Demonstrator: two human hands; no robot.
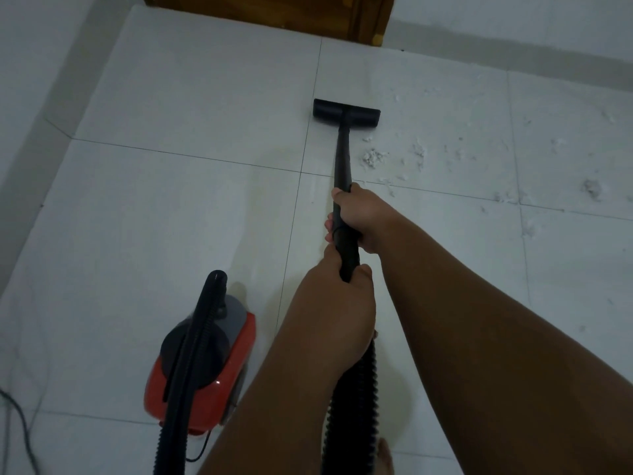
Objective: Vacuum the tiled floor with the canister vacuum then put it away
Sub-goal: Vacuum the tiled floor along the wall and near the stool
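Arms: both bare, extended forward; right hand (359, 217) grips wand (342, 156) ahead; left hand (339, 303) grips wand behind.

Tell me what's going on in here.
A person is vacuuming the tiled floor. Both hands grip the black wand, the right hand ahead of the left hand. The floor head rests on a tile, with white debris scattered to its right, not yet picked up. The red canister sits on the floor to the left.
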